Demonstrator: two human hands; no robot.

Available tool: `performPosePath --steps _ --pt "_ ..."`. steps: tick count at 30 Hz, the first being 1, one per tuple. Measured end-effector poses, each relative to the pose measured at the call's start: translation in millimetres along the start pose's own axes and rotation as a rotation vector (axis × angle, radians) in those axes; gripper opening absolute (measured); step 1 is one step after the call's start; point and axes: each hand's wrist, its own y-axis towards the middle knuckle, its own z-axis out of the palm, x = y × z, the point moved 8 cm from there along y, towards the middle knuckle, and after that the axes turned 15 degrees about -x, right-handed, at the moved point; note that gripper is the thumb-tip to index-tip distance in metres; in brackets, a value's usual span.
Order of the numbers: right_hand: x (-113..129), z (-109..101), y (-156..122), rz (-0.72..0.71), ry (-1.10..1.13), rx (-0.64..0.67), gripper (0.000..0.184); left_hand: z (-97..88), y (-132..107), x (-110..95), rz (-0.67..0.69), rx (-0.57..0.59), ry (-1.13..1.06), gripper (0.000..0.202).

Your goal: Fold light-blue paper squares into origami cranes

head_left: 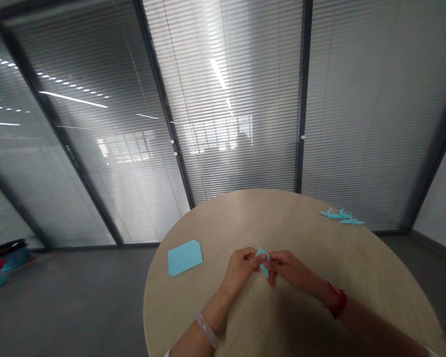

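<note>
A small folded piece of blue paper (261, 254) is held over the middle of the round table, partly hidden by my fingers. My left hand (242, 267) pinches it from the left, thumb on top. From the right, my right hand (285, 267) grips the same paper, its thumb close to the left one. Both hands are closed on the paper. To the left of my hands lies a stack of flat blue paper sheets (185, 258). Several folded blue paper figures with pointed tips (342, 216) sit together near the far right edge of the table.
The round wooden table (252, 213) has its curved far edge close to a glass partition with blinds (238, 163). Dark upright frames divide the partition. On the grey floor at far left stand dark, blue and red items (11, 255), cut off by the view.
</note>
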Motion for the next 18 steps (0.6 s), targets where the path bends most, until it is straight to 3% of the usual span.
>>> performPosePath --steps 7,10,18 --pt "-23 16 1 0.136 0.162 0.042 0.038 -13.0 -1 -9 0.060 -0.134 0.006 0.041" --pt "-21 18 0 0.122 0.173 0.043 0.036 -16.0 -1 -11 0.088 -0.169 0.008 0.042" --pt "-15 16 -1 0.063 0.089 0.001 0.038 -9.1 1 0 -0.041 -0.102 -0.230 0.044"
